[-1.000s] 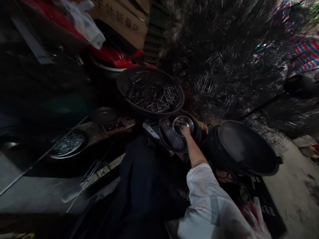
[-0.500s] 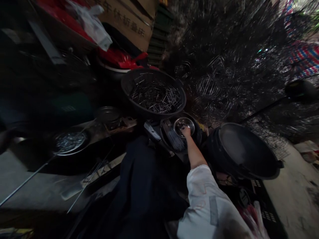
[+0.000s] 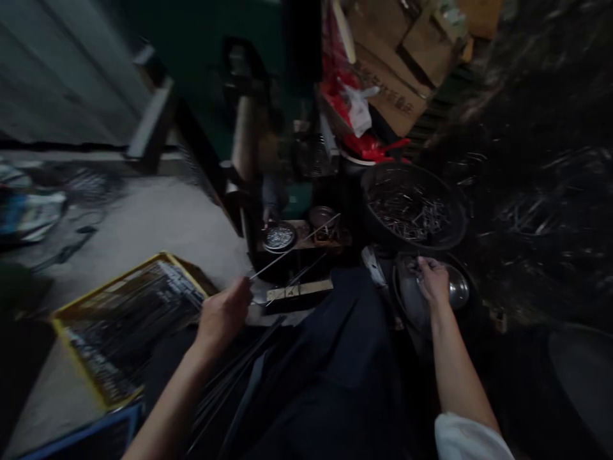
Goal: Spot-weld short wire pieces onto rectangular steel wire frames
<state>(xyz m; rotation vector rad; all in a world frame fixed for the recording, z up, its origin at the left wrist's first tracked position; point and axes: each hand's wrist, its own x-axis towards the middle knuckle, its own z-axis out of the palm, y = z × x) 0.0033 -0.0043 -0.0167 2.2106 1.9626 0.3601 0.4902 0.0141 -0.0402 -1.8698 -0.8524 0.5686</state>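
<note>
My left hand [image 3: 225, 316] is closed around a thin metal rod [image 3: 292, 250], which points up and to the right toward the machine. My right hand [image 3: 433, 280] is over a small shiny metal bowl [image 3: 458, 289], its fingers pinched together; whatever they hold is too small and blurred to name. Beneath the bowl sits a dark round container [image 3: 407, 297]. Just beyond my right hand is a large dark basin [image 3: 460, 220] of thin metal pieces. A round dish of small bright parts [image 3: 279, 236] stands by the machine.
A yellow crate [image 3: 79, 358] of metal rods lies at the left. The dark green machine [image 3: 191, 38] rises ahead. Cardboard [image 3: 383, 83] and red bags [image 3: 366, 145] are behind the basin. Another large dark basin [image 3: 582, 364] sits at the lower right.
The view has swung left, bringing the yellow crate and my left hand with the rod into sight. My right hand has lifted from inside the small bowl to its left side.
</note>
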